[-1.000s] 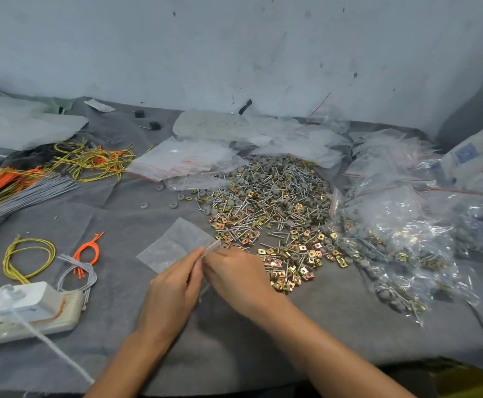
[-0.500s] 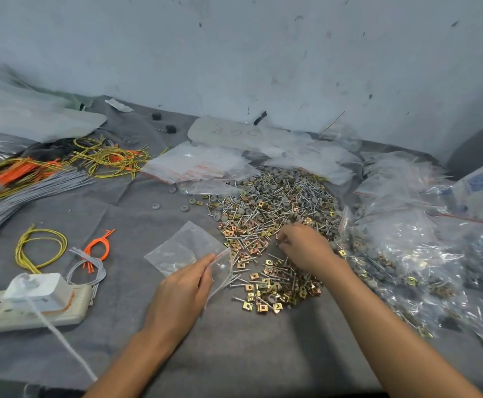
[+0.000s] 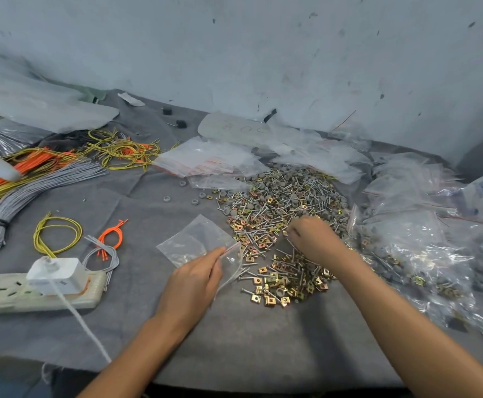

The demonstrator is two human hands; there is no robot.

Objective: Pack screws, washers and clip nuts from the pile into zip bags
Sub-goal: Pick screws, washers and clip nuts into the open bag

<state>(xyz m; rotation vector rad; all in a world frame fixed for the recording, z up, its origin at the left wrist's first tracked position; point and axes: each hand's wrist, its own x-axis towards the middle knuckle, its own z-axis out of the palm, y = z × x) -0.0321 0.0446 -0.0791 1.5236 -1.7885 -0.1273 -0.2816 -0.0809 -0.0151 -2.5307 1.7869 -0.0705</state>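
1. Holding a clear zip bag (image 3: 197,242) by its open top, the left hand (image 3: 194,280) pinches the plastic between thumb and fingers. The bag lies flat on the gray cloth (image 3: 234,346), just left of the pile.
2. Inside that bag a tiny shiny bit shows near the red zip line. It is too small to tell what it is.
3. The right hand (image 3: 315,239) is down in the pile (image 3: 277,219), with its fingers curled in on the small parts. I cannot tell if it has any piece in its grip.
4. The pile is a mix of long silver screws, round gray washers and gold square clip nuts. The gold clip nuts (image 3: 280,285) lie mostly at the near edge, close to both hands.
5. A few loose washers (image 3: 195,201) sit apart on the cloth, to the left of the pile.
6. On the right is a big heap of filled bags (image 3: 424,254). You can see screws and gold bits through the clear plastic.
7. Behind the pile is a stack of empty zip bags (image 3: 206,159) with red lines at their tops.
8. Far left there are bundles of yellow, orange and gray wires (image 3: 33,179), and a white power strip (image 3: 33,291) with a plug in it.
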